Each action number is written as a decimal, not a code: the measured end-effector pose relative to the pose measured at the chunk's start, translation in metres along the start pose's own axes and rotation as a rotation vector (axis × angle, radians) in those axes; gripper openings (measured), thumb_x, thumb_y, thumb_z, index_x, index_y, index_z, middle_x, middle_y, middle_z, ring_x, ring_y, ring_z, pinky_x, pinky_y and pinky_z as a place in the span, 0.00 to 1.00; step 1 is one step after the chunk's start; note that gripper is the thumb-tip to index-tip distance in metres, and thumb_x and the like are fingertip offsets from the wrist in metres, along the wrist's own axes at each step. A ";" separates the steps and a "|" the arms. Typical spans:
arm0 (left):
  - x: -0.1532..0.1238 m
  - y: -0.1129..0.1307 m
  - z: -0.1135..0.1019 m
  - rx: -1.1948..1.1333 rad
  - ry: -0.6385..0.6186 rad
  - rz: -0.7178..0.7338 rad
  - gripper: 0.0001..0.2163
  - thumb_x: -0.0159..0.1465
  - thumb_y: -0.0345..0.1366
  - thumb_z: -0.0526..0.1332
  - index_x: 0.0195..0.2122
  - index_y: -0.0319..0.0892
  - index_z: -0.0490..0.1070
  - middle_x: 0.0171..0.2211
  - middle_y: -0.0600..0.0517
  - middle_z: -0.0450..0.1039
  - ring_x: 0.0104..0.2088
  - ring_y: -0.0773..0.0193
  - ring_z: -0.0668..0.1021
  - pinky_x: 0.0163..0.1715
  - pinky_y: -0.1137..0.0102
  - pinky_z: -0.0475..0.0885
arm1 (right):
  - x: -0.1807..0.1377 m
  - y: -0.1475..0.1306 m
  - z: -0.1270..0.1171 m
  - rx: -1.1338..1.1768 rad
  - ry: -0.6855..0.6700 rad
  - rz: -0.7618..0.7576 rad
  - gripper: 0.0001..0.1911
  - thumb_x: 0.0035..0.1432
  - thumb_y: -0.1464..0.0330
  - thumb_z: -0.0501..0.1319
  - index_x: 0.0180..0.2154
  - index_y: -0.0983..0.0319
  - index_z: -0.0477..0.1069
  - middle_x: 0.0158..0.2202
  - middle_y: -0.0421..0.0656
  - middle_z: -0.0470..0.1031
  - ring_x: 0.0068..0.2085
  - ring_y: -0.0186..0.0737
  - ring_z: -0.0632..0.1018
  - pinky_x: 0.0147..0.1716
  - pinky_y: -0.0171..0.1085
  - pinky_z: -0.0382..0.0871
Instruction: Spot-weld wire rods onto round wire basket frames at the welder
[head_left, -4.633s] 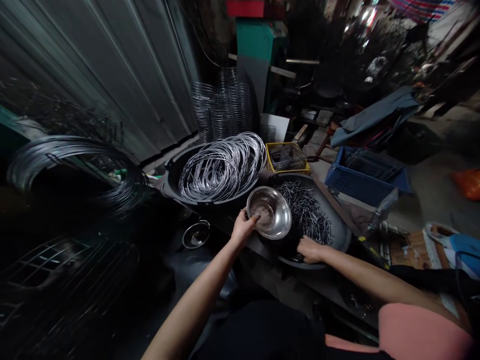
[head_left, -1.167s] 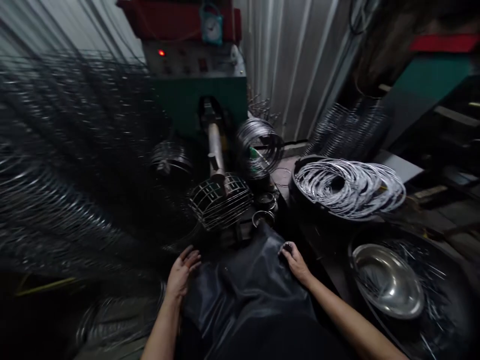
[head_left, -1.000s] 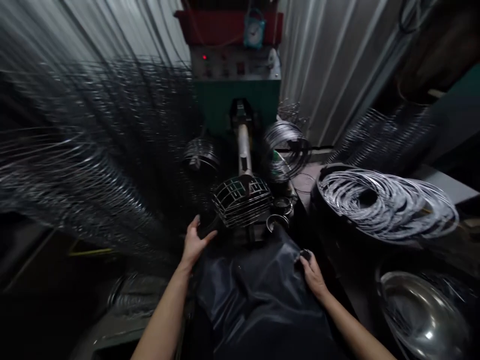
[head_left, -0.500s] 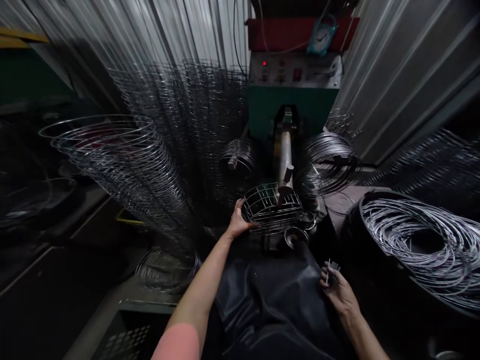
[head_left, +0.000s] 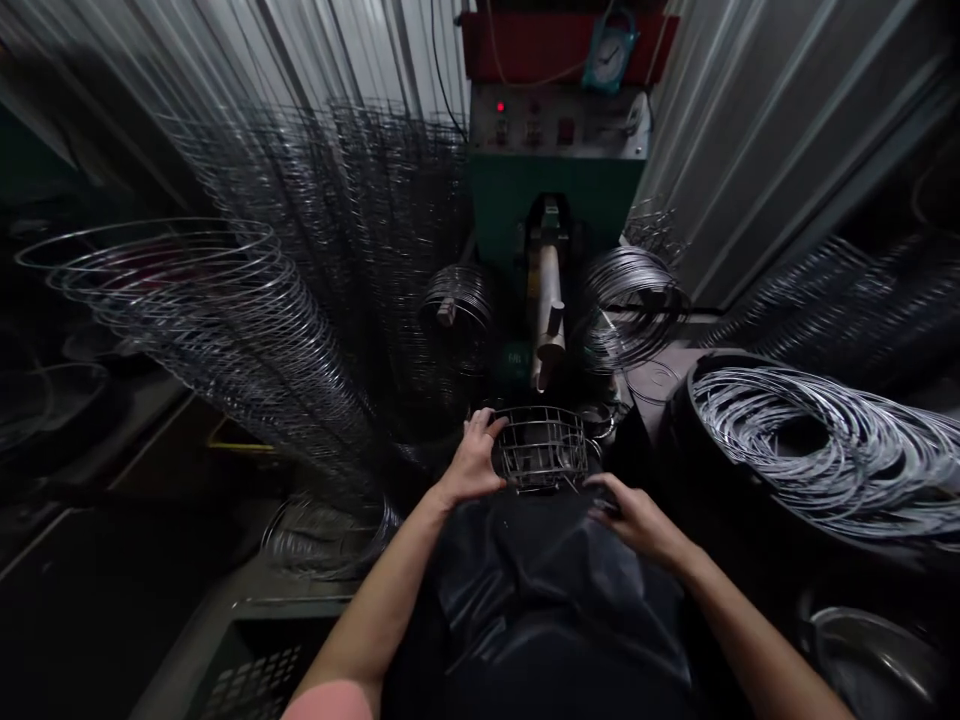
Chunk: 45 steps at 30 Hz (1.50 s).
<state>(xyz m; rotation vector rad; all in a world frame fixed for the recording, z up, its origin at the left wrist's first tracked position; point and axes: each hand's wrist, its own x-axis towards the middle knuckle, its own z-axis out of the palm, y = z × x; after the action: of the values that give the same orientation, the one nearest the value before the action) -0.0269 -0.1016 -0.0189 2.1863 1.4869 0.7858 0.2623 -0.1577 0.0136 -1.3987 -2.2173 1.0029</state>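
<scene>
My left hand (head_left: pixel 474 458) grips the left side of a small round wire basket (head_left: pixel 543 440), its thumb near the lower edge. The basket hangs just above the black apron (head_left: pixel 555 590) on my lap, below the metal arm (head_left: pixel 549 295) of a green machine and apart from it. At the basket's lower right is my right hand (head_left: pixel 637 518), its fingers closed. The small metal piece it held a moment earlier is mostly hidden in the fingers now. Whether the right fingertips touch the basket, I cannot tell.
Tall stacks of wire rings (head_left: pixel 247 320) lean on the left. Wire coils (head_left: pixel 630 310) hang beside the machine (head_left: pixel 555 200). At right stands a black tub (head_left: pixel 679 440) heaped with wire rings. A green crate (head_left: pixel 292 610) is at lower left, a metal bowl (head_left: pixel 877 660) at lower right.
The basket has come off the machine's arm and down towards my lap in my left hand. My right hand has moved left and up to the basket's side. The view has shifted.
</scene>
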 end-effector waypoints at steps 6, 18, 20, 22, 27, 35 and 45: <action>0.001 0.030 0.001 0.082 -0.102 0.028 0.44 0.39 0.36 0.71 0.58 0.37 0.55 0.62 0.32 0.47 0.62 0.35 0.50 0.58 0.40 0.47 | 0.066 -0.055 -0.002 -0.444 -0.017 0.006 0.15 0.53 0.73 0.59 0.44 0.60 0.67 0.34 0.43 0.77 0.34 0.40 0.76 0.31 0.33 0.63; 0.015 0.008 0.009 -0.086 -0.015 -0.008 0.44 0.38 0.35 0.71 0.58 0.40 0.56 0.61 0.37 0.48 0.62 0.39 0.54 0.59 0.45 0.52 | 0.078 -0.029 -0.002 -0.247 -0.077 -0.302 0.20 0.50 0.76 0.60 0.46 0.60 0.70 0.42 0.45 0.74 0.42 0.40 0.75 0.41 0.35 0.68; 0.017 0.005 0.010 -0.092 -0.011 -0.014 0.44 0.38 0.36 0.72 0.58 0.39 0.57 0.61 0.36 0.49 0.62 0.39 0.54 0.59 0.45 0.53 | 0.081 -0.028 -0.003 -0.260 -0.080 -0.279 0.21 0.47 0.79 0.60 0.45 0.60 0.71 0.41 0.44 0.74 0.41 0.40 0.76 0.40 0.35 0.68; 0.020 0.002 0.010 -0.093 -0.013 -0.015 0.45 0.37 0.38 0.73 0.58 0.38 0.57 0.61 0.35 0.49 0.62 0.39 0.53 0.59 0.46 0.53 | 0.085 -0.026 -0.001 -0.259 -0.066 -0.270 0.20 0.47 0.80 0.59 0.43 0.60 0.71 0.39 0.43 0.75 0.41 0.40 0.76 0.39 0.34 0.68; 0.026 -0.004 0.009 -0.102 -0.030 0.018 0.45 0.36 0.37 0.73 0.58 0.37 0.58 0.61 0.35 0.49 0.62 0.40 0.54 0.60 0.49 0.53 | 0.091 -0.019 0.004 -0.263 -0.026 -0.308 0.16 0.48 0.80 0.60 0.40 0.60 0.72 0.36 0.42 0.74 0.38 0.38 0.76 0.36 0.33 0.67; 0.040 -0.009 0.007 -0.130 -0.040 0.024 0.45 0.37 0.36 0.73 0.58 0.39 0.57 0.62 0.36 0.48 0.63 0.42 0.54 0.60 0.52 0.54 | 0.101 -0.015 0.001 -0.284 0.023 -0.338 0.13 0.51 0.77 0.59 0.40 0.60 0.71 0.36 0.43 0.73 0.37 0.38 0.76 0.36 0.32 0.67; 0.064 -0.007 0.002 -0.153 -0.026 0.027 0.43 0.35 0.40 0.73 0.55 0.41 0.62 0.58 0.40 0.56 0.60 0.42 0.59 0.58 0.53 0.58 | 0.115 -0.012 -0.004 -0.296 0.143 -0.301 0.12 0.52 0.77 0.59 0.39 0.59 0.72 0.37 0.43 0.75 0.38 0.38 0.76 0.36 0.32 0.67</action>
<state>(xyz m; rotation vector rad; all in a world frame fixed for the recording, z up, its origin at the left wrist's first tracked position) -0.0121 -0.0391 -0.0100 2.0997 1.3409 0.8472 0.2039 -0.0581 0.0145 -1.1543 -2.4425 0.4749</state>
